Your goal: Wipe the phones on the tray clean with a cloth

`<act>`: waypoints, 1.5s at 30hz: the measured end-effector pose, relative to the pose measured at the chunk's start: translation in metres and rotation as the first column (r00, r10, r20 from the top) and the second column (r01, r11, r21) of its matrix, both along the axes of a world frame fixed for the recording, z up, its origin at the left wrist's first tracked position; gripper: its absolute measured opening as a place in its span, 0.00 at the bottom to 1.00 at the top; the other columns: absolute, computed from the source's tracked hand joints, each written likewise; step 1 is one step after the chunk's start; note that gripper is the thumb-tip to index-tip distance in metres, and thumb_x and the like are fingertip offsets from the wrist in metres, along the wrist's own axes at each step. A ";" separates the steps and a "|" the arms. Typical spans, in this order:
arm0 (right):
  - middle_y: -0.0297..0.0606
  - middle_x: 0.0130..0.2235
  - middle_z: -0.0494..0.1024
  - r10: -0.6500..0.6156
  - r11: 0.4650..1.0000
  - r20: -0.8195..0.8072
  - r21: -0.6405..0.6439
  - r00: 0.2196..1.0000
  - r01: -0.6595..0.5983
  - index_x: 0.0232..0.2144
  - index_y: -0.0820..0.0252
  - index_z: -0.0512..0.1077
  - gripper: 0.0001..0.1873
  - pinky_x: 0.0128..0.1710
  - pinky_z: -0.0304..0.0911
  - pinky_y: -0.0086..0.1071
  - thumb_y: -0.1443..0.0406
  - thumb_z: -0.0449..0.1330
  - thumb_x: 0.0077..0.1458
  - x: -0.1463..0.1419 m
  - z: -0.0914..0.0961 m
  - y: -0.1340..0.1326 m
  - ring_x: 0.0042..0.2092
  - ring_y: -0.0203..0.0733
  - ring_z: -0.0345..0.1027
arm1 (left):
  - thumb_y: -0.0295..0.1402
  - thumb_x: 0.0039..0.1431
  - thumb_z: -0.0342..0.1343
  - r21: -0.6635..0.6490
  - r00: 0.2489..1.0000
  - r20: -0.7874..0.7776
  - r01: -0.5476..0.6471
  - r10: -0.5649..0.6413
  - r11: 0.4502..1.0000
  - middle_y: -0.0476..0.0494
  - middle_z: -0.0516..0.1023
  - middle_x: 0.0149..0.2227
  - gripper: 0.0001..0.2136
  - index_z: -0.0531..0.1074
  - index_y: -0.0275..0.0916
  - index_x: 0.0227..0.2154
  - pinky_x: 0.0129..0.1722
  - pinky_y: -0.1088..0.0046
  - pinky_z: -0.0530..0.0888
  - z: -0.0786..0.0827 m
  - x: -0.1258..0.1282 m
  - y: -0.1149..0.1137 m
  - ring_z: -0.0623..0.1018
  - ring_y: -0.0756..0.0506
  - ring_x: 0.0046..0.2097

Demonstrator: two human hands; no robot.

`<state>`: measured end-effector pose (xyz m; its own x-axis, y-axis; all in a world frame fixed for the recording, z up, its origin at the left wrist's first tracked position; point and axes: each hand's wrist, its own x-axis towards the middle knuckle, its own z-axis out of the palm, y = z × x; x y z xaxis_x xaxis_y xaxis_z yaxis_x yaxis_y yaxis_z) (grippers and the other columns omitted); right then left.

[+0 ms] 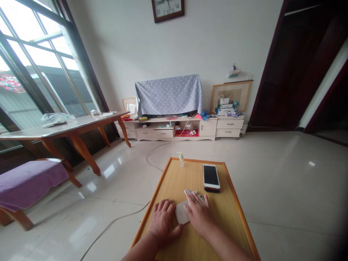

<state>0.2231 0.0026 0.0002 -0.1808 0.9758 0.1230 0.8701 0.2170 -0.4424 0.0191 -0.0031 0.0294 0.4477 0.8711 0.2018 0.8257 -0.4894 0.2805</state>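
A pale smartphone (181, 213) lies back side up on the small wooden table, its camera end pointing away to the right. My left hand (162, 221) holds the phone's near left end between thumb and fingers. On top of the phone, my right hand (199, 214) presses down with its fingers over a crumpled white tissue (187, 191), which peeks out beyond the fingertips. Much of the phone and tissue is hidden under this hand. Farther off, a white-framed phone (211, 176) with a dark screen rests on another dark, flat item. A small clear pump bottle (181, 160) stands near the far left corner.
The wooden table (231, 217) has a raised orange-brown rim. A cable (119, 218) runs over the tiled floor to its left. Beyond are a white TV cabinet (208, 128), a long table (89, 119) and a bench with a purple cloth (29, 179).
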 end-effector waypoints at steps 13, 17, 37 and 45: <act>0.41 0.69 0.56 0.221 0.969 -0.107 -0.086 0.969 -0.231 0.69 0.54 0.55 0.32 0.70 0.28 0.55 0.50 0.38 0.70 -0.011 0.009 -0.036 0.71 0.49 0.45 | 0.48 0.48 0.61 -0.030 0.999 -0.026 -0.028 0.027 0.999 0.42 0.72 0.57 0.27 0.69 0.48 0.52 0.62 0.56 0.59 -0.002 0.001 0.002 0.66 0.35 0.60; 0.45 0.69 0.56 0.001 0.999 0.023 -0.048 1.000 0.000 0.67 0.59 0.59 0.33 0.69 0.30 0.59 0.49 0.40 0.69 0.019 0.005 -0.021 0.71 0.53 0.46 | 0.46 0.47 0.62 -0.025 0.999 -0.025 -0.025 0.025 0.999 0.41 0.72 0.56 0.28 0.70 0.47 0.52 0.61 0.55 0.59 0.004 0.002 -0.002 0.67 0.34 0.60; 0.47 0.68 0.59 -0.054 0.998 0.042 0.011 0.998 0.054 0.65 0.61 0.63 0.30 0.70 0.38 0.56 0.54 0.47 0.67 0.034 -0.004 -0.037 0.70 0.55 0.49 | 0.45 0.48 0.61 -0.024 0.999 -0.027 -0.026 0.026 0.999 0.41 0.72 0.58 0.28 0.69 0.47 0.54 0.61 0.54 0.59 0.002 0.003 -0.003 0.67 0.34 0.60; 0.39 0.65 0.67 0.225 0.972 -0.037 0.078 0.974 -0.221 0.61 0.55 0.69 0.26 0.68 0.49 0.46 0.68 0.49 0.62 0.015 -0.013 -0.048 0.67 0.47 0.57 | 0.47 0.50 0.60 -0.013 0.999 -0.023 -0.028 0.028 1.000 0.41 0.72 0.57 0.27 0.70 0.47 0.54 0.61 0.55 0.60 0.005 0.004 -0.004 0.68 0.35 0.59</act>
<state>0.2378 -0.0458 -0.0123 -0.3855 0.8994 0.2059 0.7753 0.4367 -0.4563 0.0234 -0.0067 0.0342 0.4273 0.8859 0.1807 0.8453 -0.4624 0.2679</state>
